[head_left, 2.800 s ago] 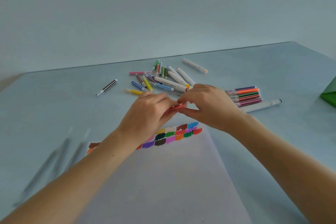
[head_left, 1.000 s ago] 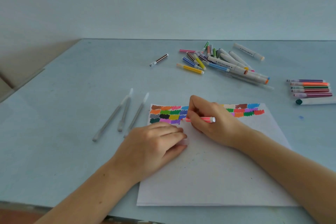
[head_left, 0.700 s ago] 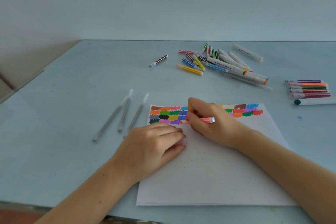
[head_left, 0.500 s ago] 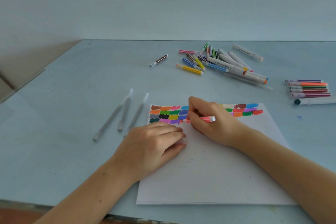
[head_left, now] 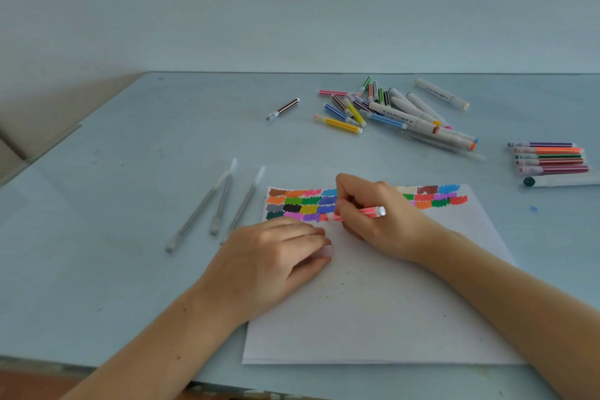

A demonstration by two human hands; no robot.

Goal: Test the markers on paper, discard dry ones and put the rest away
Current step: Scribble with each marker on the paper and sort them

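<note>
My right hand grips a red marker with its tip down on the white paper, where a small red patch sits at the end of the bottom row of colour swatches. My left hand rests on the paper's left edge with fingers curled round a small pale cap. A pile of untested markers lies at the back of the table. A neat row of markers lies at the right.
Three grey pens lie side by side left of the paper. A single brown marker lies apart from the pile. A white marker with a dark cap sits below the neat row. The table's front edge is near my arms.
Earlier both hands pulled the red marker open above the paper. Since then the left hand settled on the paper with the cap, and the right hand has scribbled a red swatch.
</note>
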